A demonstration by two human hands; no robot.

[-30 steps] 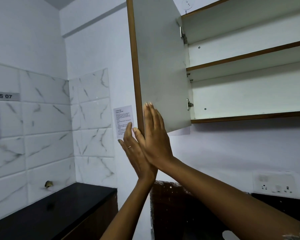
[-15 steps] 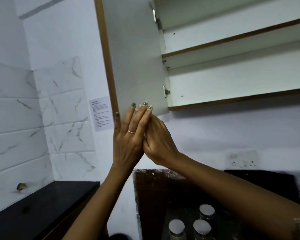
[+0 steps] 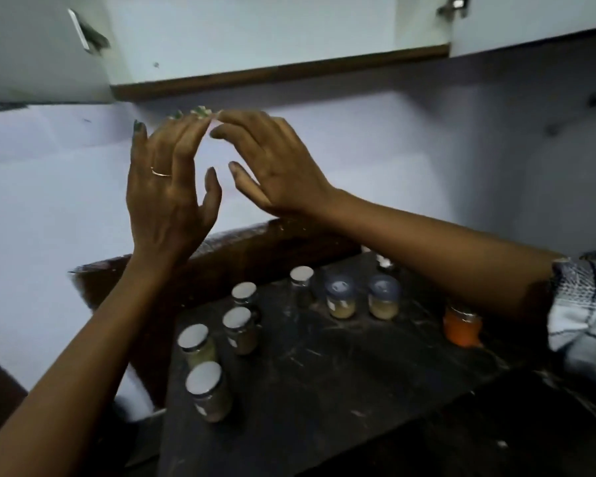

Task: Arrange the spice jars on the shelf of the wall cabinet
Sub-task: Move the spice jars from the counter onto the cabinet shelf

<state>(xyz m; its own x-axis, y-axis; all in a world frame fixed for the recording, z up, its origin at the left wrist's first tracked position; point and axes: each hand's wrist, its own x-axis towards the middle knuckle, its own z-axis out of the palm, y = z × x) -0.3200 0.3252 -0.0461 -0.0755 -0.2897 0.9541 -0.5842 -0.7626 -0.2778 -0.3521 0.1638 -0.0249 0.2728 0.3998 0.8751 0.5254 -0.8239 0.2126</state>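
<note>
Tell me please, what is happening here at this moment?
A person is about to put spice jars into the wall cabinet, which is open. Both hands are raised and empty: the left hand and right hand touch nothing. The jars all stand on the dark counter below. None is picked up yet.

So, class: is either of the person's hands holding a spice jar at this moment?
No: the left hand and right hand are raised, open and empty, while the spice jars stand on the dark counter below.
</note>
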